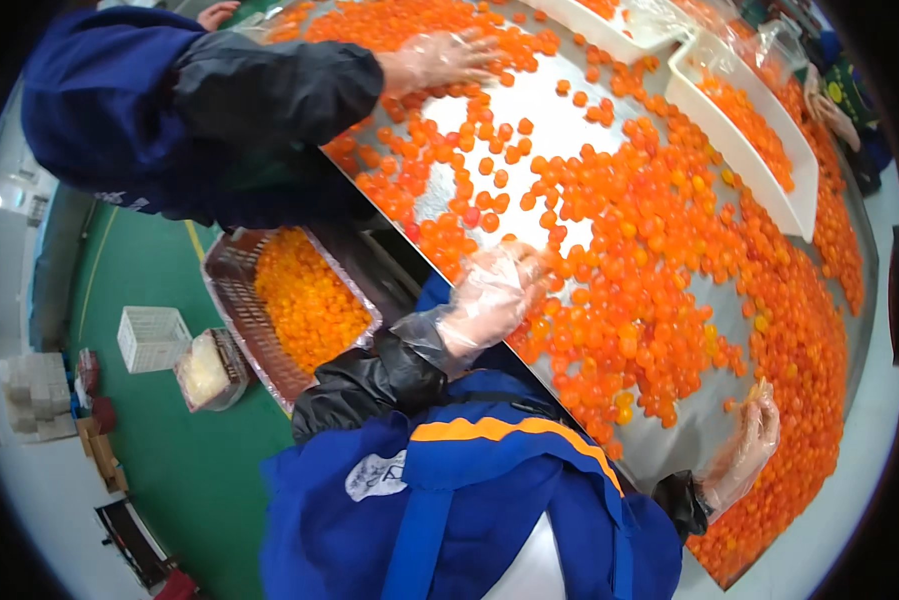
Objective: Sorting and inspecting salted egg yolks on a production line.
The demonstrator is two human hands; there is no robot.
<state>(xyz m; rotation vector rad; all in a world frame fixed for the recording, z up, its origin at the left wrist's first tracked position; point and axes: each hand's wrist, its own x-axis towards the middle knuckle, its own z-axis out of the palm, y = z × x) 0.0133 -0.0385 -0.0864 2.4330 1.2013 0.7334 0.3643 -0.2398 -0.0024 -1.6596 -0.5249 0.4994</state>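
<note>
Many round orange egg yolks (pixel 659 270), a few of them yellower, lie loose over a shiny metal table (pixel 714 300). My left hand (pixel 499 295), in a clear plastic glove, rests at the table's near edge with its fingers spread over some yolks. Farther right, my right hand (pixel 749 440), also gloved, is held over the metal beside the dense right-hand heap. Its fingers are drawn together, with a small yellowish piece at the tips that I cannot make out.
Another person's gloved hand (pixel 444 60) lies flat among yolks at the far left. White divider trays (pixel 744 110) stand at the far right. On the green floor (pixel 159 420) to my left are a lined basket (pixel 234 275) of yellow-orange yolks and a white crate (pixel 154 338).
</note>
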